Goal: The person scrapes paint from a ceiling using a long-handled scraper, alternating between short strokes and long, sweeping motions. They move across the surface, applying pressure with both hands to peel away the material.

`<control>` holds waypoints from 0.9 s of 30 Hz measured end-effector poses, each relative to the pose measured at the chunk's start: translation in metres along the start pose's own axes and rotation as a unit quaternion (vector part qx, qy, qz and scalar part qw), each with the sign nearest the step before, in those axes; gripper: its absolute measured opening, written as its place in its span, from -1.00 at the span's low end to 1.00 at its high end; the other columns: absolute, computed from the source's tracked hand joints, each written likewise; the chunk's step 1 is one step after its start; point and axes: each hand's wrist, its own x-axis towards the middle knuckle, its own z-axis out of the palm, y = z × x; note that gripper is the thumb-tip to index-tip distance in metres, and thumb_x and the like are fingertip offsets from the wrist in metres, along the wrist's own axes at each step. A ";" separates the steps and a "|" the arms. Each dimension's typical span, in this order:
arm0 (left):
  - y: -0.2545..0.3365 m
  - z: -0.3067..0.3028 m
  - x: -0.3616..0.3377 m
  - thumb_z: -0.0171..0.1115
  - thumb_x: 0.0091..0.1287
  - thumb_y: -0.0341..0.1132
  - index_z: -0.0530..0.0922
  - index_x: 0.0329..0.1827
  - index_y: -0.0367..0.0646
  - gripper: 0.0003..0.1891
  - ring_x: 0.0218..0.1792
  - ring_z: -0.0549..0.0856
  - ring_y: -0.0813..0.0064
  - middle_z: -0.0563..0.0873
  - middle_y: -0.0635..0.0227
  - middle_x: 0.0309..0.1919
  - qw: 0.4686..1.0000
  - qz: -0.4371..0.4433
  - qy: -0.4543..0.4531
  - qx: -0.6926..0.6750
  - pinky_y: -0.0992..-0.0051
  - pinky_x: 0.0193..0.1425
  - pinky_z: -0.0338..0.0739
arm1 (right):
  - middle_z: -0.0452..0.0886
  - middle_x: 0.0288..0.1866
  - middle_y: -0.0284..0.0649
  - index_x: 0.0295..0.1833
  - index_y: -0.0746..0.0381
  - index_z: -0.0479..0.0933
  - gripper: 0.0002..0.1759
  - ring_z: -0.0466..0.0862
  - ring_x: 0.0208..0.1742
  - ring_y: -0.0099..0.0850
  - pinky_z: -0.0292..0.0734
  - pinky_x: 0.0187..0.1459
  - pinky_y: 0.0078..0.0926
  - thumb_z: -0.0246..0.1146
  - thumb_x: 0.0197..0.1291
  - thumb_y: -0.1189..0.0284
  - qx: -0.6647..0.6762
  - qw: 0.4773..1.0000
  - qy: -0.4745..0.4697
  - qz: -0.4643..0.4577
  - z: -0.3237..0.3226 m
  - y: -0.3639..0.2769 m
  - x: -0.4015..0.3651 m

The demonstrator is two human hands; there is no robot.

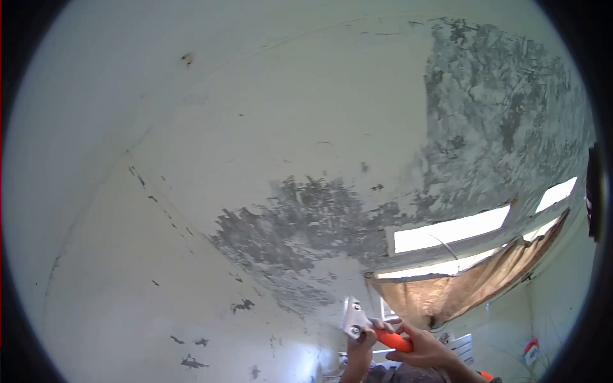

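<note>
At the bottom of the head view, a scraper (pixel 393 340) with an orange handle and a flat metal head is held up in both hands. My left hand (pixel 361 348) is closed at the metal head, its fingers at the lower end of the blade part. My right hand (pixel 423 348) has its fingers wrapped round the orange handle. The metal head points up and to the left. Behind it rises a pale wall (pixel 332 108) with grey scraped patches.
Bright window openings (pixel 453 228) are at the right, with a brown cloth (pixel 440 295) hanging below them. Another wall (pixel 140 274) with small chipped spots stands at the left. A red and white object (pixel 531 351) is at the lower right.
</note>
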 end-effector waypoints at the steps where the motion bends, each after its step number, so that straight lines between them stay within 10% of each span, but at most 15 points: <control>1: 0.003 0.017 -0.003 0.19 0.48 -0.15 0.47 -0.04 -0.19 -0.73 0.11 0.62 -0.10 0.61 0.20 -0.21 1.000 -0.007 0.002 -0.011 -0.28 0.38 0.27 | 0.69 -0.09 -0.19 0.32 0.17 0.38 -0.33 0.66 -0.05 -0.33 0.51 0.03 -0.45 0.42 0.19 0.15 0.001 0.998 -0.069 0.007 -0.010 0.007 -0.011; 7: 0.017 0.098 0.034 0.07 0.54 -0.17 0.41 0.07 -0.24 -0.71 0.09 0.66 -0.01 0.66 0.12 -0.08 0.996 -0.020 -0.089 0.020 -0.02 0.33 0.43 | 0.52 -0.41 -0.42 -0.02 0.30 0.59 -0.65 0.45 -0.41 -0.63 0.35 -0.33 -0.60 0.28 0.34 0.22 0.200 0.978 -0.036 -0.042 -0.073 0.072 -0.078; 9: 0.017 0.097 0.044 0.07 0.54 -0.17 0.46 0.23 -0.37 -0.58 0.17 0.66 0.24 0.68 0.05 0.12 0.963 -0.096 -0.172 0.186 0.26 0.30 0.51 | 0.44 -0.54 -0.47 -0.09 0.33 0.61 -0.73 0.33 -0.55 -0.76 0.17 -0.50 -0.72 0.20 0.41 0.31 0.311 0.949 0.045 0.018 -0.075 0.083 -0.098; 11: 0.069 0.118 0.036 0.10 0.53 -0.21 0.60 0.09 -0.39 -0.64 0.13 0.69 0.28 0.75 0.08 -0.03 0.819 -0.095 -0.198 0.530 0.35 0.27 0.53 | 0.36 -0.62 -0.53 -0.25 0.27 0.64 -0.70 0.29 -0.62 -0.63 0.18 -0.58 -0.53 0.39 0.24 0.22 0.288 0.941 0.177 0.030 -0.076 0.097 -0.104; 13: 0.123 0.154 0.022 0.08 0.44 -0.15 0.70 -0.12 -0.39 -0.59 -0.11 0.77 0.15 0.78 0.01 -0.20 0.905 0.125 -0.111 0.391 0.29 0.14 0.61 | 0.37 -0.64 -0.52 -0.21 0.34 0.61 -0.75 0.28 -0.64 -0.76 0.09 -0.59 -0.70 0.18 0.42 0.37 0.230 0.950 0.210 0.030 -0.083 0.130 -0.107; 15: 0.159 0.196 0.000 -0.05 0.41 0.04 0.69 -0.14 -0.36 -0.43 -0.17 0.73 0.06 0.75 -0.03 -0.20 0.740 0.486 0.136 0.444 0.27 0.06 0.61 | 0.39 -0.63 -0.54 -0.24 0.32 0.62 -0.79 0.32 -0.60 -0.78 0.10 -0.57 -0.70 0.22 0.40 0.39 0.250 0.934 0.246 0.074 -0.090 0.144 -0.111; 17: 0.213 0.210 0.002 -0.05 0.41 0.03 0.69 -0.13 -0.36 -0.45 -0.14 0.72 0.07 0.75 -0.01 -0.18 0.526 0.712 0.125 0.449 0.27 0.08 0.59 | 0.37 -0.63 -0.53 -0.23 0.32 0.62 -0.78 0.31 -0.62 -0.76 0.10 -0.58 -0.69 0.22 0.41 0.39 0.240 0.934 0.255 0.065 -0.098 0.158 -0.111; 19: 0.256 0.227 0.015 -0.06 0.42 0.01 0.68 -0.12 -0.36 -0.46 -0.12 0.71 0.09 0.74 0.00 -0.17 0.454 0.744 0.095 0.481 0.27 0.10 0.57 | 0.37 -0.68 -0.51 -0.28 0.32 0.59 -0.72 0.28 -0.69 -0.76 0.05 -0.64 -0.71 0.19 0.44 0.33 0.231 0.935 0.263 0.049 -0.106 0.164 -0.107; 27: 0.294 0.219 0.072 -0.07 0.43 -0.06 0.65 -0.07 -0.35 -0.51 -0.04 0.68 0.15 0.73 0.05 -0.09 0.466 0.657 0.165 0.569 0.27 0.18 0.50 | 0.43 -0.62 -0.49 -0.28 0.34 0.62 -0.81 0.36 -0.57 -0.75 0.15 -0.54 -0.70 0.30 0.34 0.43 0.206 0.951 0.226 0.039 -0.117 0.165 -0.091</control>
